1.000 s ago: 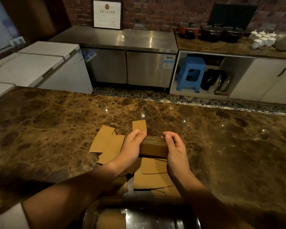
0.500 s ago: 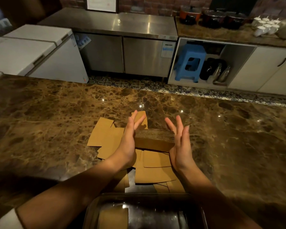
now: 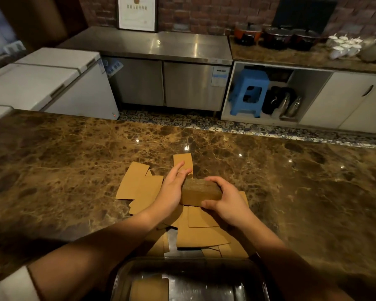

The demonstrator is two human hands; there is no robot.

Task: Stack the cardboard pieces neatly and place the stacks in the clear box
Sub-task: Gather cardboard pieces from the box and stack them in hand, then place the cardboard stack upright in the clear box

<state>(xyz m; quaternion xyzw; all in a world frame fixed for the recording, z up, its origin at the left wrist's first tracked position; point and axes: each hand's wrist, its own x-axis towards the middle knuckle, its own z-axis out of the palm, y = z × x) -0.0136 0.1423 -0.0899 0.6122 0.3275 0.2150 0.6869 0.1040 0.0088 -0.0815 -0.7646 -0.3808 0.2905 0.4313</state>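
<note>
Over the loose pieces (image 3: 203,233) on the counter (image 3: 74,170) — stack (image 3: 199,194) sits between both hands. Right hand (image 3: 227,199) grips its right end; left hand (image 3: 172,190) flat, fingers straight, pressing the left end. Box (image 3: 204,262) nearest — one piece inside.

Commercial kitchen: steel counters (image 3: 161,45), pots (image 3: 276,36).

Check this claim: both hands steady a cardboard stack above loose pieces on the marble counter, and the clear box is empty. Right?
No: in the head view the clear box holds cardboard. The left hand and right hand do steady the stack above loose pieces.
</note>
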